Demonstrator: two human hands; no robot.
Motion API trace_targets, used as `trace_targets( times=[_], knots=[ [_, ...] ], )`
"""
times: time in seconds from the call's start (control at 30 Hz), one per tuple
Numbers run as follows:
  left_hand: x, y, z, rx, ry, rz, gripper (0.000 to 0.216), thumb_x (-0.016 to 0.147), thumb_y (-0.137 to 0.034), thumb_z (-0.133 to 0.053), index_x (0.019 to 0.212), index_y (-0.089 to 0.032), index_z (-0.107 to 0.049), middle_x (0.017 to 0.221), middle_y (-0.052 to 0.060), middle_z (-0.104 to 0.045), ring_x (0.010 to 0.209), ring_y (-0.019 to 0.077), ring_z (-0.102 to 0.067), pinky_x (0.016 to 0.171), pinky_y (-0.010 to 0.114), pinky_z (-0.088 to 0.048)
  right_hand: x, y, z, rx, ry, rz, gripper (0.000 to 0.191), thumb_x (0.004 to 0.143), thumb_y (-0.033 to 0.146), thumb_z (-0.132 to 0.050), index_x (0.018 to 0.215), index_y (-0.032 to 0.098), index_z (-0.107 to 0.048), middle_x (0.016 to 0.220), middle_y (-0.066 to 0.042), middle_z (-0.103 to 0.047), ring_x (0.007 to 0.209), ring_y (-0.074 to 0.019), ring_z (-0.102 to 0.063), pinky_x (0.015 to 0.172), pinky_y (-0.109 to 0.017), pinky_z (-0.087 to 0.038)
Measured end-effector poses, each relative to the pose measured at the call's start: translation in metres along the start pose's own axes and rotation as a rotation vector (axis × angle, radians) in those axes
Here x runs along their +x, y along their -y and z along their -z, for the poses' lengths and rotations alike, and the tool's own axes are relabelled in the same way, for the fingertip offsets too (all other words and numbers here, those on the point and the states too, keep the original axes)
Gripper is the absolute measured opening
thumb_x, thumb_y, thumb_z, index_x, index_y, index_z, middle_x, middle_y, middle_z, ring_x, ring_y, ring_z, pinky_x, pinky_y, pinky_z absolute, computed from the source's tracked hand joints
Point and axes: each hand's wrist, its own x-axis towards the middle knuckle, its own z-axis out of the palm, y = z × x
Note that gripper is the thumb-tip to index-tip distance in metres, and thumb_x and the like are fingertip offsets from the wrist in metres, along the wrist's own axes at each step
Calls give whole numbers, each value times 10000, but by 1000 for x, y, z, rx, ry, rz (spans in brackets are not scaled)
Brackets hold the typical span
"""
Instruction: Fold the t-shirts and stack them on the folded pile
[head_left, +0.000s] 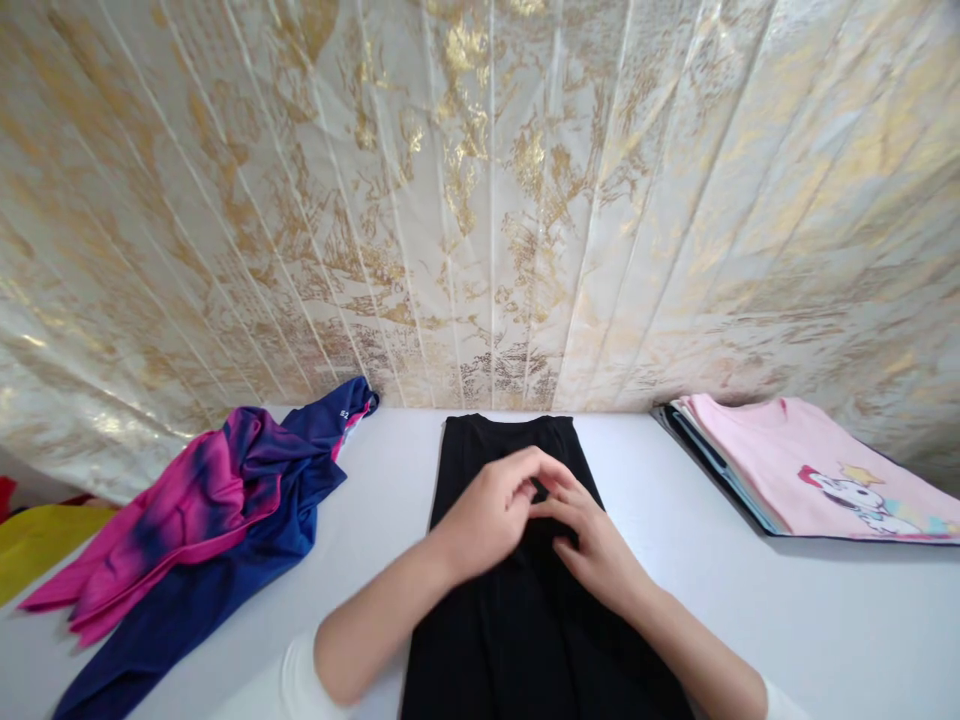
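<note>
From far off I see 1 blk piece of clothing (495, 610); can't tell if it's pants or a skirt. It's plain & dark all over. It lies flat on the white table (382, 490), in the mid of my view. The top edge is at the far end, nr the table's back edge, & dips a bit in the ctr. It gets wider twd the nr end, w/ soft creases running down it. Pt of the mid is hidden, & the btm goes out of view.

Small white characters (344, 413), seemingly "52", stand at the far end of the pink-and-blue garment (240, 505).
</note>
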Motion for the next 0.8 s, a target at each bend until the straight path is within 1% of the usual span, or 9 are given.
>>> trace_targets(
  times=[0.03, 0.1, 0.17, 0.3, 0.43, 0.53, 0.6, 0.7, 0.8],
  knots=[
    [21, 14, 6, 211, 82, 4, 426, 834, -10, -355, 1128, -222, -577, 1122, 22, -628, 988, 153, -590, 871, 276, -472, 0, 1, -1, -22, 9, 8, 568, 575, -43, -409, 1001, 238, -659, 843, -24, -528, 848, -201, -479, 796, -361, -405],
    [52, 37, 11, 329, 148, -1, 460, 747, 6, -441, 1137, -196, -576, 1196, 46, -596, 1034, 184, -561, 883, 308, -457, -1, 4, -1, -52, 42, 23, 595, 556, -62, -403, 1006, 233, -655, 851, -23, -522, 842, -197, -477, 782, -352, -406],
    [67, 50, 10, 419, 207, -13, 514, 647, 22, -506, 1106, -189, -599, 1194, 57, -598, 1072, 231, -528, 914, 370, -423, -2, 6, -1, -64, 68, 32, 598, 552, -70, -399, 1004, 229, -651, 855, -24, -520, 843, -196, -476, 770, -346, -408],
    [68, 65, 11, 579, 244, 3, 459, 568, 36, -521, 944, -199, -640, 973, 43, -644, 997, 255, -514, 915, 436, -359, -2, 6, 0, -82, 58, 27, 582, 530, -68, -391, 967, 228, -637, 852, -26, -517, 841, -202, -465, 739, -340, -401],
    [57, 76, 29, 679, 230, 33, 303, 568, 59, -490, 684, -197, -606, 772, 21, -595, 908, 226, -498, 911, 428, -315, -3, 8, 1, -104, -3, 8, 514, 524, -58, -389, 903, 217, -600, 843, -24, -510, 830, -206, -448, 742, -348, -387],
    [44, 72, 36, 714, 195, 40, 287, 573, 76, -461, 637, -181, -572, 816, 42, -583, 946, 234, -482, 917, 431, -299, -5, 11, 3, -109, 9, -18, 452, 508, -49, -389, 838, 210, -559, 835, -20, -508, 828, -205, -447, 736, -341, -382],
    [32, 62, 33, 708, 179, 22, 313, 593, 78, -438, 688, -186, -577, 898, 46, -588, 1014, 230, -473, 930, 408, -303, -8, 11, 5, -85, 22, -28, 441, 507, -46, -386, 830, 212, -539, 851, -16, -510, 841, -202, -454, 739, -333, -385],
    [12, 40, 18, 630, 233, -44, 447, 598, 55, -439, 925, -213, -585, 1048, 28, -584, 1071, 195, -476, 919, 326, -352, -14, 5, 9, 37, 19, -45, 448, 540, -39, -384, 879, 217, -530, 902, -15, -521, 881, -194, -479, 776, -328, -403],
    [-2, 25, -2, 569, 272, -69, 500, 650, -33, -505, 1118, -208, -519, 1132, 46, -557, 1056, 212, -494, 913, 328, -387, -19, -5, 15, 144, -15, -113, 426, 593, -15, -387, 924, 215, -526, 897, -12, -533, 838, -173, -508, 759, -309, -427]
  ],
)
